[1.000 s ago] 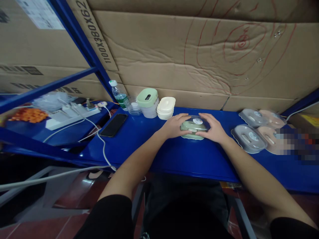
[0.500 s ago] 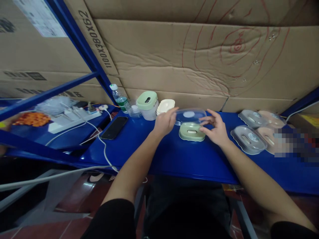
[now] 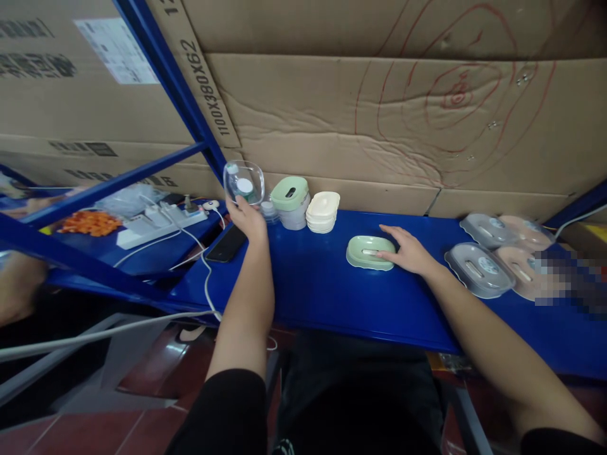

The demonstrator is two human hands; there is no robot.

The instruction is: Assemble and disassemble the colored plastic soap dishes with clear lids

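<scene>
My left hand (image 3: 247, 218) is raised at the back left, its fingers closed on the lower edge of a clear plastic lid (image 3: 255, 178) with a white round sticker. The lid is tilted up, and a bottle shows through it. A light green soap dish (image 3: 356, 248) with a pale slot in its middle lies on the blue table. Over the dish's right end is my right hand (image 3: 406, 248), fingers stretched and apart, thumb at the dish; whether it touches I cannot tell.
Behind stand a green-topped stack (image 3: 288, 194) and a cream dish stack (image 3: 324, 212). A black phone (image 3: 228, 243) and power strip (image 3: 164, 226) are left. Lidded grey dishes (image 3: 480, 268) and peach dishes (image 3: 519, 264) sit right. Another person's hand (image 3: 19, 287) shows at far left.
My left hand has carried the clear lid from above the green dish to the back left. My right hand has let go of the lid and stays near the dish.
</scene>
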